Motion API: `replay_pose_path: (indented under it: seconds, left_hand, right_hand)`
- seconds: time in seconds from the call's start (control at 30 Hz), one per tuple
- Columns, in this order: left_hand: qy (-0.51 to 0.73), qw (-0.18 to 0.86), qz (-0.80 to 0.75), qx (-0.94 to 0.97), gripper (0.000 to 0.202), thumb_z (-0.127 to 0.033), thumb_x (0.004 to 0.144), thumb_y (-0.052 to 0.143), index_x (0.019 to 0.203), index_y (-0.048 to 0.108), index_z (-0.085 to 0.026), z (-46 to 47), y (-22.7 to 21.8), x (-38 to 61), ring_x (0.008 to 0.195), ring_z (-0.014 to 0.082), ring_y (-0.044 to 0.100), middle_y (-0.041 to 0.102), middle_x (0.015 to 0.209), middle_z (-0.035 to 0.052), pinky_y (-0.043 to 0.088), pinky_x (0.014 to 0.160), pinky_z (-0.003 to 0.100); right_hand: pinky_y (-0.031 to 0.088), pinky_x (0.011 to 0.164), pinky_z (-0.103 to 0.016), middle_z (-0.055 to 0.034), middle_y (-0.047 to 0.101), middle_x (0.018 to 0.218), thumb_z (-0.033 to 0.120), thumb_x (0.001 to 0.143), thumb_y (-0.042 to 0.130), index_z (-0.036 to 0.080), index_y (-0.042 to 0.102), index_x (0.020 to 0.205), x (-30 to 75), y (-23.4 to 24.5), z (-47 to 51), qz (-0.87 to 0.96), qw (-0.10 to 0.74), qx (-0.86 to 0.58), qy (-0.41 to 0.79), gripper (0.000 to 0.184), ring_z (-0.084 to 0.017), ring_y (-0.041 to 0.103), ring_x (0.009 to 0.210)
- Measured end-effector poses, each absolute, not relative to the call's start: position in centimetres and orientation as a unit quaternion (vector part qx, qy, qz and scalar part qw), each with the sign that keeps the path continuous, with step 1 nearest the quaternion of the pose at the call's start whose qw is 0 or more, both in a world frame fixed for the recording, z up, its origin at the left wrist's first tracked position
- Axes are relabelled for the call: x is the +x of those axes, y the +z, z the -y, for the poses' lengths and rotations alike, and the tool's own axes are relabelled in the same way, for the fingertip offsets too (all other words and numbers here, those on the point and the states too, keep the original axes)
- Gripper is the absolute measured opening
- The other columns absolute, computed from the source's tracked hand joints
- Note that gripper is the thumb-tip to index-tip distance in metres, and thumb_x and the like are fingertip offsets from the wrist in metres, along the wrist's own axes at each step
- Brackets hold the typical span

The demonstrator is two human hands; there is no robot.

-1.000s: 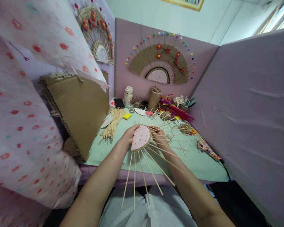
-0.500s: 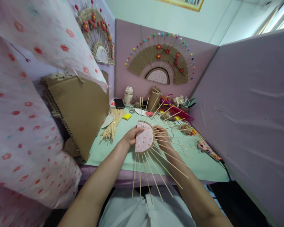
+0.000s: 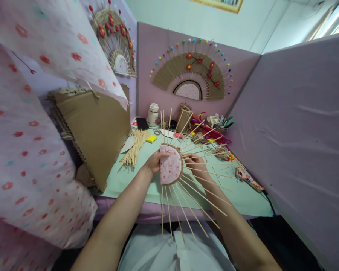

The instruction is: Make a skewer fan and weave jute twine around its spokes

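My left hand (image 3: 155, 161) grips the flat edge of a half-round fan base (image 3: 170, 167), thumb on top. Pale pink fabric with red flowers covers the base, and twine-like brown trim runs along its curved edge. Thin bamboo sticks (image 3: 199, 195) fan out from that curve, up, right and down toward my lap. At the right side of the curve, my right hand (image 3: 194, 162) has its fingers pinched together among the sticks. Some sticks cross in front of it, and what the fingertips hold is too small to make out.
Left on the green tabletop (image 3: 147, 192) lie a bundle of sticks (image 3: 133, 152) and a yellow packet (image 3: 151, 139). Behind stands a twine roll (image 3: 184, 120). A patterned glue gun (image 3: 248, 178) lies right. Cardboard (image 3: 98, 128) leans left; a finished fan (image 3: 164, 75) hangs on the back panel.
The fan base has shifted slightly left and turned a little, its sticks swinging with it. My right hand has drawn slightly right and down from the curved edge. My left hand keeps its grip.
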State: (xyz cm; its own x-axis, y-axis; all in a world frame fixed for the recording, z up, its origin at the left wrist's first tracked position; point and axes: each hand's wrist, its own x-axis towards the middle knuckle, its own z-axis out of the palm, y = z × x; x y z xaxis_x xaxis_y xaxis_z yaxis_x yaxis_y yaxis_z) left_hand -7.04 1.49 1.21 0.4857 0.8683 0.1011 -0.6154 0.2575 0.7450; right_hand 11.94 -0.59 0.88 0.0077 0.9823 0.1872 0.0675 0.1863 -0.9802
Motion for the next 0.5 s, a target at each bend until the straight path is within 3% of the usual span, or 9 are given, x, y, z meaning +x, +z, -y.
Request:
replay_pose_path:
  seconds: [0.5]
  left_hand:
    - [0.484, 0.770, -0.184, 0.373, 0.032, -0.012, 0.063, 0.068, 0.094, 0.066, -0.007, -1.4, 1.3, -6.9, 0.081, 0.0260, 0.069, 0.072, 0.087, 0.0136, 0.052, 0.078, 0.036]
  right_hand:
    - [0.031, 0.050, -0.023, -0.0013, 0.061, 0.066, 0.045, 0.062, 0.072, 0.017, 0.069, 0.077, 13.9, 2.3, 1.6, 0.570, 0.498, -0.481, 0.443, 0.032, -0.009, 0.042, 0.053]
